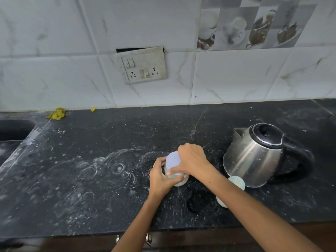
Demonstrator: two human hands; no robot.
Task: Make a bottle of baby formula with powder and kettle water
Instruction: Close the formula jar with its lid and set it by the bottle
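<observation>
A small container with a pale lavender lid (172, 161) stands upright on the black counter (91, 179), near the front middle. My left hand (161, 177) wraps around its body from the left. My right hand (192, 159) grips the lid from above and the right. A steel kettle (254, 157) with a black lid and handle stands to the right, its spout pointing left. A pale round object (236, 181) lies in front of the kettle, partly hidden under my right forearm; another pale piece (221, 201) shows below the arm.
White powder smears and ring marks cover the counter to the left. A sink (12, 130) is set in at the far left. A yellow rag (57, 113) lies by the tiled wall. A switch and socket plate (143, 65) hangs on the wall.
</observation>
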